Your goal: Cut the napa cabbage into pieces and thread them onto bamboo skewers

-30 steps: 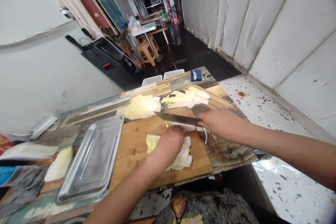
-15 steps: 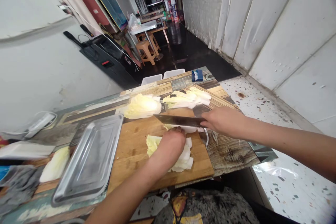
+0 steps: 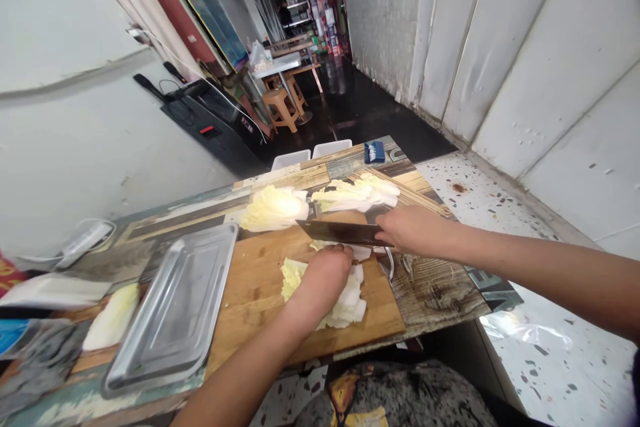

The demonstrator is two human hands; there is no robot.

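Your left hand [image 3: 327,273] is bent over the leaves, its fingers drawn together and tips pointing down by the blade; whether they pinch a leaf or only press on it, you cannot tell from here. Your right hand [image 3: 407,230] is wrapped around the handle end of the knife [image 3: 340,232], whose broad blade reaches across toward the middle of the frame. A strip of cabbage [image 3: 363,252] shows between the blade and your left fingers; whether the edge touches it is hidden. The loose cabbage leaves [image 3: 353,307] lie partly under your left hand and forearm, on the cutting board [image 3: 250,293] at lower centre.

For a clean cut, tuck those left fingertips back and let the knuckles face the flat of the blade, since the gap there looks small. Press the stack down evenly, because slick, uneven leaves will probably slide, and draw the edge through to the wood.

Farther out on the worktop [image 3: 435,287], a cabbage piece [image 3: 275,207] and more leaves [image 3: 357,193] sit past the board, with skewers [image 3: 423,197] beside them. The metal tray [image 3: 167,307] lies at lower left, next to another cabbage piece.
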